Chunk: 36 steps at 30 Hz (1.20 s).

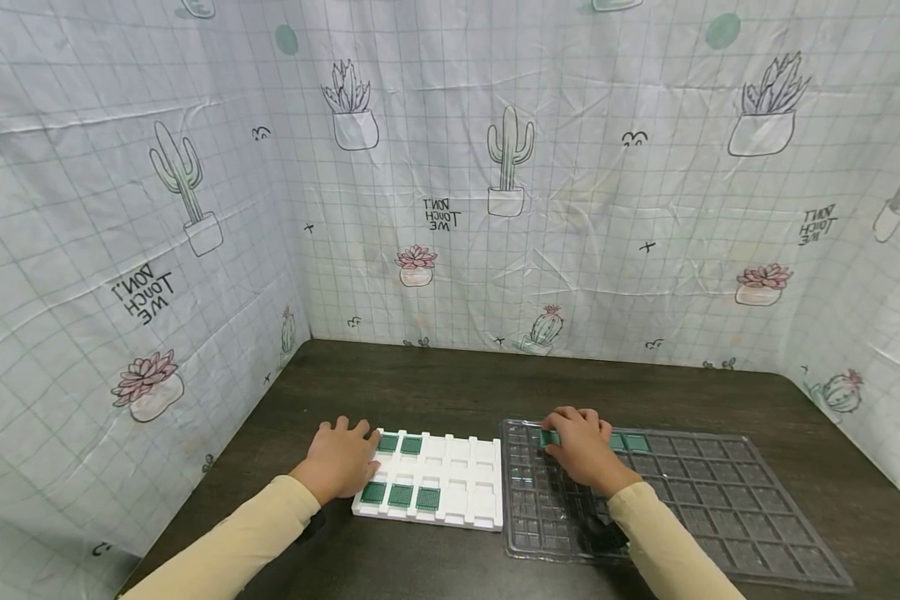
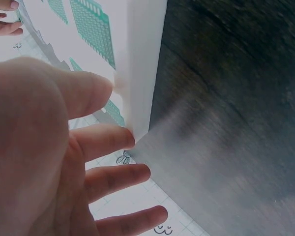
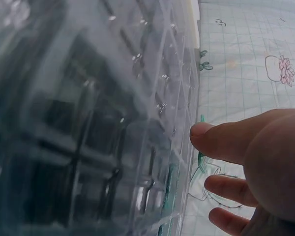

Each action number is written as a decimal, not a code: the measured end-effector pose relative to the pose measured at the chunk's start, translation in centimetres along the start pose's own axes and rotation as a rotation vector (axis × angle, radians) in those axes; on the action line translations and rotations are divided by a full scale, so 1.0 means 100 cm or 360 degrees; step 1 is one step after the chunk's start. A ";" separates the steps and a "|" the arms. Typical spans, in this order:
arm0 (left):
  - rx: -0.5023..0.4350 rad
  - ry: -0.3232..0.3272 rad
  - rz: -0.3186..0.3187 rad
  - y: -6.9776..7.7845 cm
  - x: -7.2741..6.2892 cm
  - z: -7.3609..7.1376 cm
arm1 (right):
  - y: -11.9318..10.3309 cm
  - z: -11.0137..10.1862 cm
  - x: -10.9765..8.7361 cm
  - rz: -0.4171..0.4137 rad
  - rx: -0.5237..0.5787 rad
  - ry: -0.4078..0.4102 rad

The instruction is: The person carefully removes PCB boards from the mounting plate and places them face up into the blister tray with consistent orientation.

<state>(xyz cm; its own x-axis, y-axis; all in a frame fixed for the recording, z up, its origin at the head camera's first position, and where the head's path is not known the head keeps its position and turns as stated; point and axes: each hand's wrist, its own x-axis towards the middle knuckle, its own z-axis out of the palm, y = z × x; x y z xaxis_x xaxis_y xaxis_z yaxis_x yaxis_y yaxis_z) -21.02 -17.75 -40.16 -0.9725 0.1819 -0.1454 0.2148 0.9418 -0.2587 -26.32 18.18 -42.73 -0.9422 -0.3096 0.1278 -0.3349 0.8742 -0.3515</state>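
Note:
My left hand [image 1: 339, 458] rests at the left end of a white tray [image 1: 457, 472], fingers extended; the thumb [image 2: 91, 91] touches the tray's side wall. Several green square circuit chips with dotted grids sit in its pockets, among them one chip [image 1: 427, 498] in the near row and another [image 1: 411, 445] in the far row. Over the far left part of a clear plastic tray [image 1: 720, 521], my right hand [image 1: 581, 450] pinches a green chip [image 1: 548, 438]. The right wrist view shows that chip [image 3: 201, 162] edge-on by the thumb, apparently raised off the tray.
More green chips [image 1: 635, 442] lie in the clear tray's far row, just right of my hand. Both trays stand side by side on a dark wood-grain table [image 1: 420, 383]. A patterned cloth [image 1: 450, 167] hangs behind and along the sides.

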 end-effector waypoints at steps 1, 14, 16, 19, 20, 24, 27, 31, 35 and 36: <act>0.0001 -0.0002 0.0000 0.000 0.000 0.000 | 0.001 0.000 -0.001 -0.0004 -0.0006 0.0002; 0.0009 -0.0013 -0.0003 0.000 0.003 0.001 | 0.016 -0.006 -0.008 -0.0009 -0.0056 0.0006; 0.0010 -0.0015 -0.0006 0.000 0.002 0.000 | 0.018 -0.008 -0.009 -0.0004 -0.0065 0.0014; 0.0008 -0.0013 -0.0007 0.000 0.001 -0.001 | 0.022 -0.009 -0.011 -0.0001 -0.0085 0.0031; 0.0007 -0.0011 -0.0006 0.001 0.001 -0.001 | 0.023 -0.010 -0.012 0.0000 -0.0089 0.0035; 0.0007 -0.0012 -0.0005 0.001 0.001 -0.001 | 0.030 -0.011 -0.013 -0.0001 -0.0089 0.0045; 0.0008 -0.0016 -0.0008 0.001 0.001 -0.002 | 0.034 -0.012 -0.014 -0.0005 -0.0093 0.0055; 0.0000 -0.0018 -0.0007 0.001 0.001 -0.003 | 0.039 -0.013 -0.015 0.0008 -0.0137 0.0073; -0.0005 -0.0021 -0.0013 0.001 0.001 -0.004 | 0.043 -0.014 -0.016 0.0033 -0.0168 0.0073; -0.0006 -0.0022 -0.0013 0.002 0.002 -0.004 | 0.043 -0.015 -0.016 0.0040 -0.0171 0.0074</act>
<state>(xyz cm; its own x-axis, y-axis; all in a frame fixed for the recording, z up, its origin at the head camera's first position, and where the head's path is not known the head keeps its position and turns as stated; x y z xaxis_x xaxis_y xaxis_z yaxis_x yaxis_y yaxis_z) -21.18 -17.47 -39.87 -0.9729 0.1700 -0.1567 0.2063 0.9443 -0.2564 -26.23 23.03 -43.10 -0.9483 -0.2719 0.1640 -0.3069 0.9173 -0.2538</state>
